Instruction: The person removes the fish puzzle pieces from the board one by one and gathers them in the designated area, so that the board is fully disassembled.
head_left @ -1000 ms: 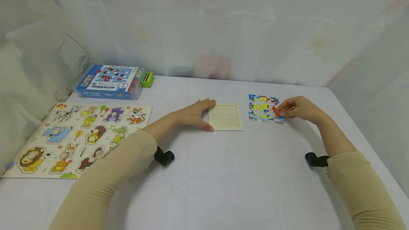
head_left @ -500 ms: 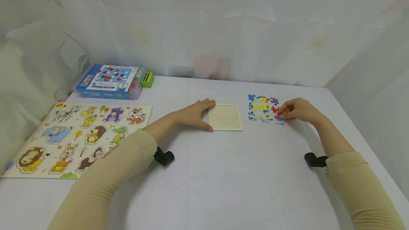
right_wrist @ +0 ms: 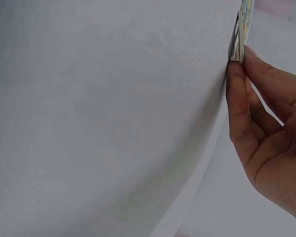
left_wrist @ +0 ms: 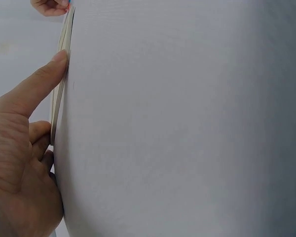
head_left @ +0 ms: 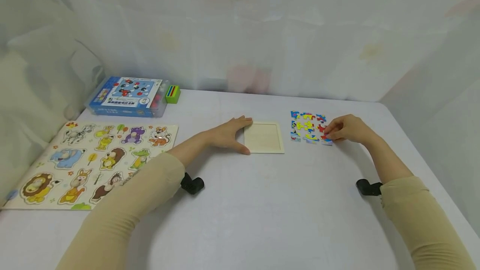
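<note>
In the head view, a shallow pale wooden puzzle tray lies with nothing in its recess. My left hand holds it at the left side, thumb at the near corner and fingers at the far one. The left wrist view shows the thumb against the tray's near edge. To the right of the tray, several colourful jigsaw pieces lie in loosely spaced rows. My right hand pinches a jigsaw piece between thumb and fingers at the near right corner of these rows; the fingertips partly cover it.
On the left lies a large animal peg-puzzle board, partly under the left forearm. Behind it stand a clear-sided blue box and a small green block. The white table meets a hanging cloth at the back.
My right hand has shifted slightly toward the table's near side at the right column of pieces. The left hand and the wooden tray stay in place.
</note>
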A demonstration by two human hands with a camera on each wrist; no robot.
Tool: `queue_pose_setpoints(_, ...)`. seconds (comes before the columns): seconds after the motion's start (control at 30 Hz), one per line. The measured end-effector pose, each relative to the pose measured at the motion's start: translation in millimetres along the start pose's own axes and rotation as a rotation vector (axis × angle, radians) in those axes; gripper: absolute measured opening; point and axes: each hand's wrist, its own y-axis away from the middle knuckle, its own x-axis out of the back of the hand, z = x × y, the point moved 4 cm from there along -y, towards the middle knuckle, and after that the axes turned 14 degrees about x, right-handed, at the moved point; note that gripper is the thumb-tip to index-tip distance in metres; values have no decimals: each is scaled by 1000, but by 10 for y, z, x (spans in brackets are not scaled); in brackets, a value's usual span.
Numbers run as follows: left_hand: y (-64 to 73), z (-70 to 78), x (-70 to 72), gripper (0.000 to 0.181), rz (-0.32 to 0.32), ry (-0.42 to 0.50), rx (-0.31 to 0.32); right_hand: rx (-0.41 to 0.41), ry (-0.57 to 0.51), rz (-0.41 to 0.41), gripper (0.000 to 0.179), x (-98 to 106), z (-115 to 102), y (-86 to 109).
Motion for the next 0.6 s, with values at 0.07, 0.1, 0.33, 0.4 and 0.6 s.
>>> queue_pose_setpoints(0.07,-2,-2,0,109,-3,2,5,-4,3,1,26,0,5,0)
queue_pose_setpoints(0.1,-1,-3,0,109,-5,5,8,-5,4,1,27,-1,7,-1)
queue_pose_setpoints(0.33,3,3,3,108,1,7,1,-4,15,8,27,3,6,-1)
queue_pose_setpoints(0.4,4,1,1,108,2,7,2,-8,28,10,27,4,-12,1)
queue_pose_setpoints(0.6,-1,-9,-1,108,1,2,9,14,76,70,29,48,-110,13)
